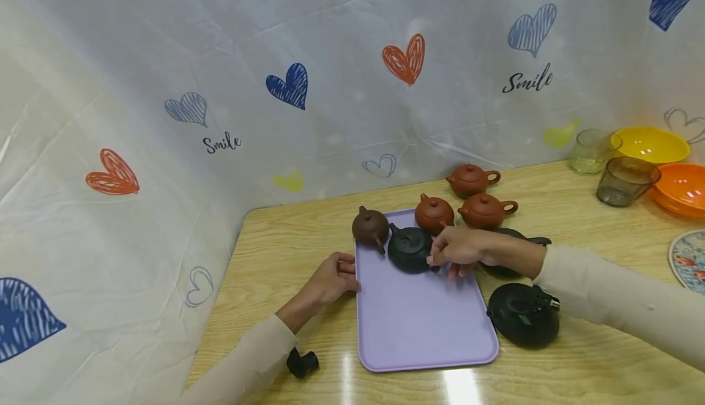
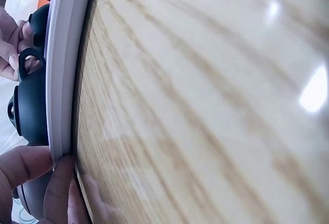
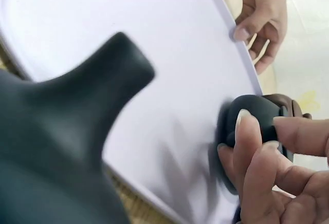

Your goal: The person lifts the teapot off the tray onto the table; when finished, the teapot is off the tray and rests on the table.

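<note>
In the head view a lilac tray (image 1: 424, 325) lies on the table. My left hand (image 1: 329, 278) holds its left rim, thumb above and fingers against the side and underside. Near the tray's far end sits a black teapot (image 1: 409, 247), lid on, spout pointing away. My right hand (image 1: 461, 247) pinches its handle, which the fingers partly hide. A dark brown teapot (image 1: 369, 226) stands left of it at the tray's corner, and a reddish-brown teapot (image 1: 433, 212) is just behind. In the right wrist view, a blurred dark spout (image 3: 123, 64) fills the near left.
Right of the tray stand two reddish-brown teapots (image 1: 483, 210) and two black ones (image 1: 523, 316), one partly under my right arm. Farther right are glasses (image 1: 625, 182), a yellow bowl (image 1: 650, 145), an orange bowl (image 1: 683, 188) and a patterned disc (image 1: 691, 258). A black object (image 1: 303, 363) lies near my left sleeve.
</note>
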Available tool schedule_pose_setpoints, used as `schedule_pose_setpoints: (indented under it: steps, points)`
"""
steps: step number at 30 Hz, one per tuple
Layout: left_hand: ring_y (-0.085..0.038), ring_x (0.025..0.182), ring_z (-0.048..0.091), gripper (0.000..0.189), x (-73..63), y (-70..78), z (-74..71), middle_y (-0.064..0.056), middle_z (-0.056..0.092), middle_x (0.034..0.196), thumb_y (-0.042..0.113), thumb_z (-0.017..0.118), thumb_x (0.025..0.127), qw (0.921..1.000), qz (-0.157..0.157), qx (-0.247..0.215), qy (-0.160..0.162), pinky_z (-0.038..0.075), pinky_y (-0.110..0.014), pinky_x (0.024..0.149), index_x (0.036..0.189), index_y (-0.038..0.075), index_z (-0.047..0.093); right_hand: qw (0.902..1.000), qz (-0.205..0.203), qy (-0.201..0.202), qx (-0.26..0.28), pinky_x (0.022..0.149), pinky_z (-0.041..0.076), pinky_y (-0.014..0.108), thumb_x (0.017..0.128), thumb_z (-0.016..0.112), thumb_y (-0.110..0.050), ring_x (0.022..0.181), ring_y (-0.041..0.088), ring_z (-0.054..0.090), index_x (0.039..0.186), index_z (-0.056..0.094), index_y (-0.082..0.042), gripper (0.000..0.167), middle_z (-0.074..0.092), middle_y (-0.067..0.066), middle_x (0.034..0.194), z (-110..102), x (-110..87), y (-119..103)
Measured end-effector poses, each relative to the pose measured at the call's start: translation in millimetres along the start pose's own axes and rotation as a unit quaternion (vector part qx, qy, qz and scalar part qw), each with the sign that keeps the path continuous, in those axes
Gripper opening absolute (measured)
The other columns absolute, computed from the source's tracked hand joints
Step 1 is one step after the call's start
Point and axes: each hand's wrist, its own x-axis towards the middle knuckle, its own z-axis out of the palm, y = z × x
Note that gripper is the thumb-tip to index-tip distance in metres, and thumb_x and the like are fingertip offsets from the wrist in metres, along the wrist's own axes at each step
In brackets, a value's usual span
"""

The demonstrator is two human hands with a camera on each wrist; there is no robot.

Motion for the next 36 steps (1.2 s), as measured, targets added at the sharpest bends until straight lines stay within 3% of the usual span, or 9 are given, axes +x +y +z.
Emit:
schedule_pose_setpoints:
  steps: [11,16,23,28,36]
  points:
    - [-0.022,0.099,0.063,0.061,-0.7,1.3,-0.6,-0.017,0.059,0.117,-0.004,0.075,0.079,1.0000,0.002,0.005,0.005,0.057,-0.032,0.084,0.134,-0.003,0.050,0.9988,-0.001,0.015,0.047,0.059,0.056,0.028,0.103,0.053,-0.032,0.068,0.018,0.071,0.105,0.062,0.000,0.033,0.070,0.011,0.108,1.5,-7.6,-1.4]
    - [-0.021,0.099,0.064,0.061,-0.6,1.2,0.0,-0.017,0.060,0.117,-0.003,0.076,0.079,0.9999,0.002,0.009,0.005,0.057,-0.032,0.085,0.134,-0.004,0.049,0.9980,0.004,0.032,0.053,0.058,0.055,0.027,0.103,0.055,-0.039,0.067,0.017,0.070,0.100,0.060,-0.002,0.037,0.072,0.010,0.104,2.6,-8.6,0.1]
    - [-0.022,0.100,0.065,0.062,-2.8,2.2,1.3,-0.018,0.061,0.118,-0.003,0.076,0.080,0.9999,0.004,0.014,0.006,0.057,-0.034,0.085,0.135,-0.004,0.048,0.9980,-0.010,0.046,0.042,0.058,0.055,0.027,0.101,0.059,-0.034,0.069,0.017,0.070,0.093,0.060,-0.003,0.032,0.071,0.011,0.101,-1.7,-13.8,6.0]
    - [-0.022,0.100,0.065,0.062,-2.2,1.0,1.1,-0.018,0.061,0.118,-0.003,0.076,0.079,0.9999,0.004,0.014,0.007,0.057,-0.034,0.085,0.135,-0.004,0.049,0.9978,-0.030,0.052,0.029,0.062,0.055,0.030,0.100,0.060,-0.035,0.073,0.017,0.069,0.092,0.061,-0.004,0.033,0.070,0.010,0.101,-10.2,-22.1,11.0]
    - [-0.020,0.098,0.063,0.061,-3.1,3.0,1.4,-0.016,0.060,0.117,-0.002,0.076,0.078,0.9999,0.003,0.013,0.008,0.056,-0.033,0.085,0.134,-0.002,0.050,0.9956,-0.060,0.047,0.055,0.072,0.060,0.032,0.103,0.057,-0.033,0.085,0.022,0.071,0.095,0.056,-0.002,0.032,0.061,0.016,0.103,-24.7,-42.6,17.3]
